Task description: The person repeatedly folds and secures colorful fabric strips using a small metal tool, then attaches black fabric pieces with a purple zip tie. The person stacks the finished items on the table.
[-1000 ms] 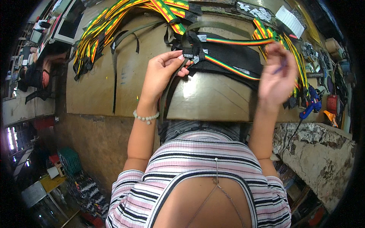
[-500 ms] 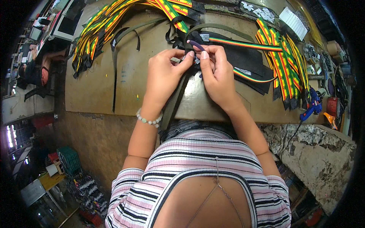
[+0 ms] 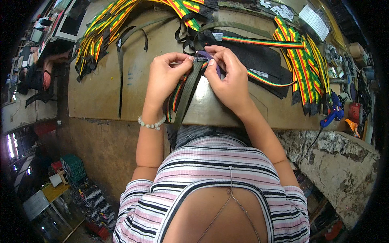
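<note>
My left hand (image 3: 165, 79) pinches the left side of a small black buckle (image 3: 201, 59) between thumb and fingers. An olive webbing strap (image 3: 188, 95) hangs from the buckle toward the table's near edge, beside a red, yellow and green striped band (image 3: 176, 94). My right hand (image 3: 229, 79) is closed on a dark purple strip (image 3: 218, 69) just right of the buckle; its fingertips partly hide the strip. Behind my hands lie a black fabric piece (image 3: 247, 52) and another striped band (image 3: 263, 41).
Bundles of yellow, green and red patterned straps (image 3: 109, 24) lie at the far left of the table (image 3: 95, 97), with more patterned straps (image 3: 298, 73) at the right. A blue glue gun (image 3: 334, 111) rests at the right edge. Paper (image 3: 314, 22) lies far right.
My left hand has shifted slightly left, and the buckle now shows between my hands. The purple strip has swung down beside it. A striped band now shows next to the olive strap.
</note>
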### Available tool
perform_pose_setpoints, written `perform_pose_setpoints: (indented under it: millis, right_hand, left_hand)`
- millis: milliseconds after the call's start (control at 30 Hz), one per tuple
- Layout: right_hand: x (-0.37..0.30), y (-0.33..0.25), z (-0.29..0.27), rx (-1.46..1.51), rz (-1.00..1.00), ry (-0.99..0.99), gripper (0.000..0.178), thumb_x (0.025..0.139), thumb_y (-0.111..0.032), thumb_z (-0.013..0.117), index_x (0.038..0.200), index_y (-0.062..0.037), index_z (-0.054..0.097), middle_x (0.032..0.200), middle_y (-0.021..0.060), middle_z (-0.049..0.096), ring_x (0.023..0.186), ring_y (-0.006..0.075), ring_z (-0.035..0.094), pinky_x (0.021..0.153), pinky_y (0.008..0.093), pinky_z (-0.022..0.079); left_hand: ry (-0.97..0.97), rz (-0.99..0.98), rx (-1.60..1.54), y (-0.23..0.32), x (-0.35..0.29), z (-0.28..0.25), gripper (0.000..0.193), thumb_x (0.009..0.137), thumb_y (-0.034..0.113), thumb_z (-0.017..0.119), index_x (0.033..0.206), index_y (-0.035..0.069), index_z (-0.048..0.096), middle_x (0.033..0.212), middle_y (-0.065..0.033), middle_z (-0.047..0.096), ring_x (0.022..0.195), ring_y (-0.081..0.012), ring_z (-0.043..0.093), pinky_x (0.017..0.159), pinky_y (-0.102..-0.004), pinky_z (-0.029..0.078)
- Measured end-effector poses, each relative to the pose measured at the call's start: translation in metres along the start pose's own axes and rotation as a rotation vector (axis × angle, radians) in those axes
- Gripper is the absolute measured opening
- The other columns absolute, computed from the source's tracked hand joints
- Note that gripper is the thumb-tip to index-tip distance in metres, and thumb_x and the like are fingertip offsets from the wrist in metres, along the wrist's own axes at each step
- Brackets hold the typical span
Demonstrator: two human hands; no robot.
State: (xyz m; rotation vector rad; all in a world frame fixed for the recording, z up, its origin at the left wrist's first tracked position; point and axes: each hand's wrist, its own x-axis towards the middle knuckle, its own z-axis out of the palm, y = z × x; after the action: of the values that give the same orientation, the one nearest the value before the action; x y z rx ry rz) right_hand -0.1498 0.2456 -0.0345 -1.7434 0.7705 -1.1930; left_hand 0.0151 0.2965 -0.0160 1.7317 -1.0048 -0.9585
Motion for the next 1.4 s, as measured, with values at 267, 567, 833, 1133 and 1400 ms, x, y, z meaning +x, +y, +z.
perform_pose_setpoints:
  millis: [267,567,833,1133,1400]
  right_hand:
    - [0.000,0.002,0.001,-0.175,-0.142,-0.014,0.016,0.076,0.001,0.064,0.085,0.0047,0.052,0.107,0.0224,0.063,0.090,0.0323,0.064,0.081,0.0359,0.051]
    - [-0.002,0.001,0.002,-0.230,-0.169,-0.061,0.017,0.077,0.000,0.063,0.089,0.0068,0.053,0.107,0.0243,0.060,0.094,0.0404,0.061,0.083,0.0412,0.050]
    - [-0.002,0.010,0.003,0.345,0.181,0.082,0.014,0.096,-0.009,0.058,0.098,0.0054,0.055,0.112,0.0185,0.063,0.100,0.0236,0.064,0.086,0.0353,0.053]
    - [-0.015,-0.028,-0.023,0.308,-0.389,0.115,0.014,0.093,0.002,0.053,0.106,0.0046,0.047,0.103,0.0195,0.063,0.089,0.0194,0.066,0.082,0.0325,0.055]
    - [-0.003,-0.015,-0.032,0.220,0.246,0.146,0.016,0.102,-0.009,0.048,0.107,0.0062,0.050,0.106,0.0171,0.063,0.097,0.0202,0.066,0.089,0.0333,0.057]
  left_hand:
    - [0.096,0.071,0.047,0.000,-0.004,0.002,0.018,0.080,0.010,0.072,0.088,-0.005,0.073,0.075,-0.0032,0.070,0.067,-0.0042,0.061,0.064,-0.0213,0.050]
    - [0.117,0.149,0.001,-0.005,-0.004,0.007,0.017,0.080,0.010,0.072,0.087,-0.006,0.071,0.073,-0.0014,0.069,0.067,-0.0036,0.060,0.063,-0.0212,0.049]
    - [0.292,0.105,0.432,0.011,-0.017,-0.006,0.031,0.086,0.031,0.071,0.091,0.001,0.069,0.089,-0.0102,0.067,0.072,-0.0184,0.064,0.067,-0.0315,0.051]
    - [0.327,0.502,0.291,0.018,-0.028,0.033,0.024,0.074,0.007,0.079,0.095,0.003,0.069,0.092,-0.0088,0.063,0.077,-0.0227,0.063,0.072,-0.0355,0.051]
    - [0.234,0.648,0.686,0.012,-0.027,0.044,0.031,0.072,0.006,0.077,0.103,0.006,0.070,0.104,-0.0112,0.060,0.094,-0.0284,0.061,0.080,-0.0371,0.051]
